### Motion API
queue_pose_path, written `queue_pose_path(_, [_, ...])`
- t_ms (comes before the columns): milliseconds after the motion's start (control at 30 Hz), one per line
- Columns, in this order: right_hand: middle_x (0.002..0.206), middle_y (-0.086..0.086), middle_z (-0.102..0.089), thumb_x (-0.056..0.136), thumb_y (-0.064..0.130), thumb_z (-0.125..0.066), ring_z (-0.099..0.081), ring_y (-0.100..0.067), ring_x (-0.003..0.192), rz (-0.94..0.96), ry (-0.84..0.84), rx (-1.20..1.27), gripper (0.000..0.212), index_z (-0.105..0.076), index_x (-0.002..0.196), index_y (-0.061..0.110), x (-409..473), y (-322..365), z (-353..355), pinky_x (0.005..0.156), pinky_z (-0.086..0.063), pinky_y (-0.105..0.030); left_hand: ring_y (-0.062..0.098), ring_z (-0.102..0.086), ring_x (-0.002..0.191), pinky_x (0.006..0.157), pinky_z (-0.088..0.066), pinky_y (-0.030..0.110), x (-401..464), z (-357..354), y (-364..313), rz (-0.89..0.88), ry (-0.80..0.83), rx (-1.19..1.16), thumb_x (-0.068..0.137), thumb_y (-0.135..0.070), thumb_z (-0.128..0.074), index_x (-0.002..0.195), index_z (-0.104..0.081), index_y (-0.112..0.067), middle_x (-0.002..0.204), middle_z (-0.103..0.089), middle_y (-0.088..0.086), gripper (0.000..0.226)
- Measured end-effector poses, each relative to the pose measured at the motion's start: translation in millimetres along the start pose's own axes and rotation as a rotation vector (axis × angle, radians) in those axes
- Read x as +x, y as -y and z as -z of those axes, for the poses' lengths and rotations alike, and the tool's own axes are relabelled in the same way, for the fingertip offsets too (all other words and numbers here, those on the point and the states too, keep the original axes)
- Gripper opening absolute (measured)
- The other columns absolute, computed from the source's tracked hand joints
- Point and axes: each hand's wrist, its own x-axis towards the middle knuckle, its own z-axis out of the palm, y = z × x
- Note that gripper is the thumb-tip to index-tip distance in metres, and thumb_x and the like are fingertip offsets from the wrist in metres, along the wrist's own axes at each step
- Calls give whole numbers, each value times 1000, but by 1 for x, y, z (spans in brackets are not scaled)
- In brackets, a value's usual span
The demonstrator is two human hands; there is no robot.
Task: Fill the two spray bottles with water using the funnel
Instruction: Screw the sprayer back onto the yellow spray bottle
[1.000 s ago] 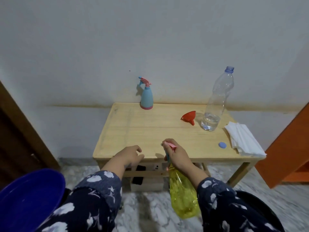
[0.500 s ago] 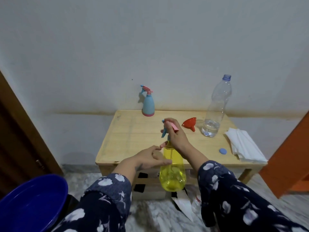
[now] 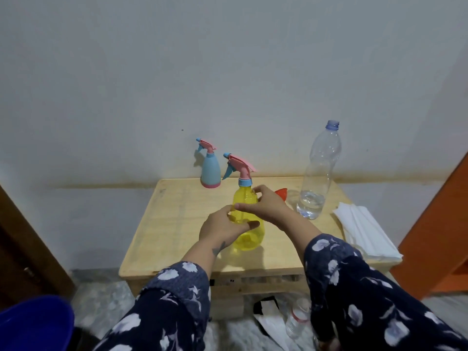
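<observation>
Head view: we are gripping yellow bottle [image 3: 247, 219], left hand [image 3: 224, 228] and right hand [image 3: 268, 206] fingers curling round it.
Progress: both sprayers on, blue bottle [image 3: 210, 171] untouched, funnel [image 3: 281, 193] idle; filling not starting yet.

White folded cloth [image 3: 364, 234] at counter [image 3: 177, 224] right edge. Blue basin [image 3: 33, 323] on floor off its left front corner; small plastic bottle [image 3: 296, 317] on the floor under the front edge.

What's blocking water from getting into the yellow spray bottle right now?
Its pink spray head is on the neck of the yellow bottle, which both hands hold. The red funnel lies on the table, half hidden behind the right hand.
</observation>
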Motion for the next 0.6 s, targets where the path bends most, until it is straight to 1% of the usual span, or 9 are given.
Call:
queue_pose_path(67, [119,-7,-60,65,53,-80,-59,-23,104,-8,-56,29,82,-49,132,17,19,-7,0,85,-54,-40,19,-60,104,76,-48,29,19,-1,-6,-27,-43,68,64,-67,-74,126,-53,-36,104,-59,-10,73])
queue_pose_path(133, [113,-6,-62,62,53,-82,-62,-24,105,-9,-93,80,83,-52,131,16,41,-10,0,86,-56,-45,20,-60,105,75,-49,30,43,-5,-7,-29,-56,94,63,-69,-72,128,-52,-36,113,-63,-8,76])
queue_pose_path(200, [104,-3,-64,61,53,-82,-63,-23,101,12,-123,72,80,-57,128,16,67,-12,-2,84,-56,-46,21,-60,108,76,-48,31,72,-10,-4,-27,-48,80,63,-68,-73,131,-51,-35,120,-62,-7,79])
queue_pose_path(267, [108,-2,-66,62,50,-82,-63,-21,102,41,-164,49,76,-59,127,18,95,-14,-3,87,-54,-44,19,-59,107,79,-49,32,103,-14,0,-31,-24,10,65,-62,-76,133,-50,-31,120,-61,-7,79])
queue_pose_path(367, [118,-3,-65,66,40,-84,-60,-18,108,47,-201,81,75,-56,133,21,140,-17,-5,94,-51,-40,11,-53,96,81,-46,28,149,-20,5,-58,-4,-166,72,-40,-82,132,-52,-24,104,-55,-10,69])
queue_pose_path(400, [119,-2,-65,67,36,-84,-61,-18,108,43,-209,107,75,-54,134,22,156,-17,-6,95,-50,-41,10,-51,96,82,-45,27,165,-22,8,-64,-10,-208,74,-33,-82,134,-51,-22,104,-54,-9,68])
queue_pose_path(467, [119,-2,-66,67,31,-84,-63,-19,106,51,-215,168,74,-55,134,24,186,-19,-11,94,-52,-42,10,-52,102,85,-45,27,198,-26,15,-60,-22,-251,74,-27,-83,136,-50,-23,112,-56,-8,71])
queue_pose_path(533, [115,-2,-68,67,27,-84,-66,-19,100,59,-221,193,71,-56,132,25,215,-21,-17,91,-54,-43,12,-57,111,89,-49,30,230,-31,24,-46,-41,-280,73,-27,-83,137,-49,-28,121,-59,-10,73])
queue_pose_path(600, [115,-3,-67,67,25,-84,-65,-18,100,51,-232,213,68,-56,130,24,242,-24,-23,91,-54,-42,13,-58,115,93,-52,34,259,-37,30,-18,-64,-310,73,-26,-83,140,-47,-30,126,-61,-9,76])
